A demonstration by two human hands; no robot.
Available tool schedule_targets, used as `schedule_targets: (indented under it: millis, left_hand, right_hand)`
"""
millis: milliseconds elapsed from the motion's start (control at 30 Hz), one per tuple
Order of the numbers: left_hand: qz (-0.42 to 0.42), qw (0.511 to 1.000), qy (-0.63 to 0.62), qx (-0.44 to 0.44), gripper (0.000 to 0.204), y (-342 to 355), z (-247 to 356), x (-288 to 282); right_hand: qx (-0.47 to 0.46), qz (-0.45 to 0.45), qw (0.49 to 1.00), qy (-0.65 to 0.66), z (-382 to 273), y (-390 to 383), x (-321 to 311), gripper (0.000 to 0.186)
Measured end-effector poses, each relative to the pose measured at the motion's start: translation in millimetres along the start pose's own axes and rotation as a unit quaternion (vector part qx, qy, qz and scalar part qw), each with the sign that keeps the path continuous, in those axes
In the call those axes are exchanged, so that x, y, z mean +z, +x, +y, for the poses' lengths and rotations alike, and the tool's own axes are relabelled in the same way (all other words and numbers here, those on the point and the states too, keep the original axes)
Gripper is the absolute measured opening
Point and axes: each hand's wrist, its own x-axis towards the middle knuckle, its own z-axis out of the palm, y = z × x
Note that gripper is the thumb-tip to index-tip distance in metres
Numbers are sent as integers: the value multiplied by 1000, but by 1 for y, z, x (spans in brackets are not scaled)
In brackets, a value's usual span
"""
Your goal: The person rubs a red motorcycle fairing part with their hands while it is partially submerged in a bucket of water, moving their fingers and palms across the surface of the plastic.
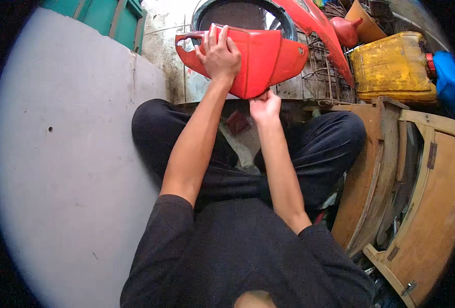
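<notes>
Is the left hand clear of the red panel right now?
No, the left hand lies spread on the red panel, left of its middle.

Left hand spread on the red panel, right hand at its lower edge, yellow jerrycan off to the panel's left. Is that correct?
One error: in the head view, the yellow jerrycan is to the panel's right. The left hand is spread on the red panel, the right hand at its lower edge.
</notes>
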Motion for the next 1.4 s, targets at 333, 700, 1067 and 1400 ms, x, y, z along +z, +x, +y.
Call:
schedule_targets:
  millis: [333,700,1067,1400]
  left_hand:
    - [5,1000,2,1,40,-1,-6,0]
    - [-3,1000,4,-8,41,2,-7,-6]
    - [-4,1000,7,-7,42,3,-5,-4]
    - [-2,1000,4,-5,41,1,-4,-3]
  right_hand:
    - [-73,-67,991,-91,8,-22,8,42]
    - [-35,-21,999,-33,-1,-17,0,39]
    - [-161,-6,978,-131,-14,-9,19,51]
    - [-404,42,854,-326,12,5,17,64]
